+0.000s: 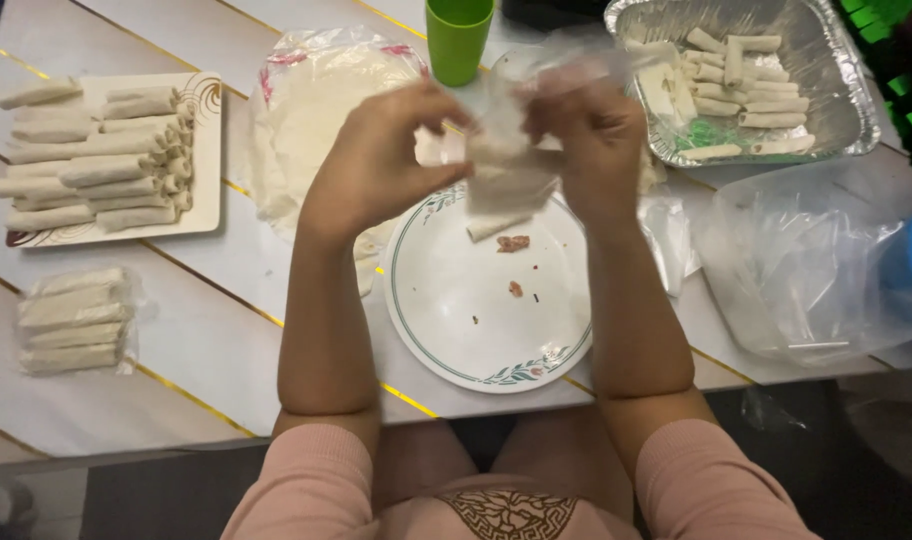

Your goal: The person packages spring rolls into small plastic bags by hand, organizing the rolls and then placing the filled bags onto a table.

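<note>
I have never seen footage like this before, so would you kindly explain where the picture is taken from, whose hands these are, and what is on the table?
There is no machine here. The single picture comes from a camera worn on a person's head, looking down at their own arms in pink sleeves.

The left hand and right hand are raised above a white plate and together hold a clear plastic bag with pale rolls inside.

On the white table lie a square plate of rolls at the left, a small wrapped pack of rolls below it, a stack of round wrappers, a green cup, a foil tray holding more rolls, and loose plastic bags at the right.
</note>
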